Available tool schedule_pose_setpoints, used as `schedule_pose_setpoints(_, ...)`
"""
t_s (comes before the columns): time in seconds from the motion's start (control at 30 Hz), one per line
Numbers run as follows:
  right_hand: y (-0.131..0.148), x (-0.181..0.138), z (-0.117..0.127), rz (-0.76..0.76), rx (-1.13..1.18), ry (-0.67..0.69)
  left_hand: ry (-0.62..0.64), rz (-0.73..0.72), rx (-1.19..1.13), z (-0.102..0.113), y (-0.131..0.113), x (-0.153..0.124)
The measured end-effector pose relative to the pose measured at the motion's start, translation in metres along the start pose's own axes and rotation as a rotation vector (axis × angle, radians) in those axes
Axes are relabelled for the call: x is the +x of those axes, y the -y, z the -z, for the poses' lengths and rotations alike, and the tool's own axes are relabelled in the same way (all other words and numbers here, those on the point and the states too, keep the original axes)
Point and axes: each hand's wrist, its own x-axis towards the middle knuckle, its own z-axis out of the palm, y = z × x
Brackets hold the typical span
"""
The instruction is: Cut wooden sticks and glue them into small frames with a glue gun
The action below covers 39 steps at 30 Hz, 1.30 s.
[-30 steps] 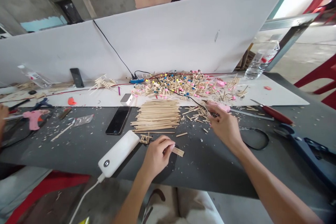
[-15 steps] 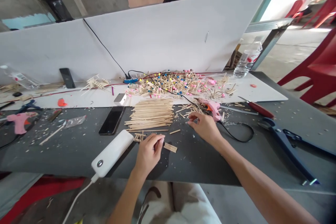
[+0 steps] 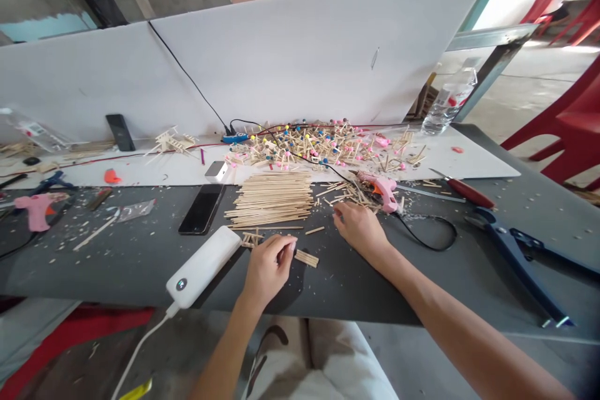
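Note:
My left hand (image 3: 269,267) is closed, thumb and forefinger pinched together; whatever is between them is too small to make out. Just right of its fingertips lies a flat row of short sticks (image 3: 307,258). Partly behind its knuckles is a small ladder-like stick frame (image 3: 252,239). My right hand (image 3: 360,226) is low over the table, its fingers curled together beside loose cut stick pieces (image 3: 332,189); anything in its grasp is hidden. Between the hands lies a single short stick (image 3: 314,230). Beyond them is a stack of long thin sticks (image 3: 272,200).
A pink glue gun (image 3: 385,192) lies past my right hand. Pliers-like cutters (image 3: 510,259) and a red-handled knife (image 3: 469,192) are at the right. A white power bank (image 3: 204,267) and a phone (image 3: 201,209) lie left. Behind is a heap of bead-tipped sticks (image 3: 309,144).
My right hand has come down slightly and its fingers have curled in closer to the table. The left hand keeps its pinch in nearly the same place. The view has shifted slightly.

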Motion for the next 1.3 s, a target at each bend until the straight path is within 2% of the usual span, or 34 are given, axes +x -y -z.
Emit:
schedule_pose_setpoints(0.17,0.01,-0.006,0.001,0.021,-0.132,0.029,-0.004,0.003,0.002,0.001,-0.001,-0.001)
schedule_pose_setpoints(0.37,0.017,-0.01,-0.004,0.038,-0.188,0.028,0.013,0.01,0.02,0.001,-0.001,-0.001)
schedule_pose_setpoints(0.6,-0.012,-0.002,-0.004,-0.031,-0.171,-0.05,0.007,0.016,-0.019,0.001,0.0,-0.002)
schedule_pose_setpoints(0.73,-0.022,0.0,-0.003,-0.023,-0.102,-0.132,0.014,0.013,-0.028,0.002,-0.001,-0.002)
schedule_pose_setpoints(0.9,-0.02,0.003,-0.007,0.035,0.232,-0.288,0.014,0.013,-0.006,0.002,-0.001,0.0)
schedule_pose_setpoints(1.0,-0.022,0.004,-0.008,0.067,0.285,-0.24,0.018,0.014,0.009,0.002,-0.002,0.0)
schedule_pose_setpoints(1.1,-0.019,0.005,-0.008,0.058,0.229,-0.142,0.031,0.013,0.019,0.002,-0.002,0.001)
schedule_pose_setpoints(1.3,-0.004,0.008,-0.007,0.098,0.114,-0.045,0.06,0.008,0.031,0.001,-0.003,0.001)
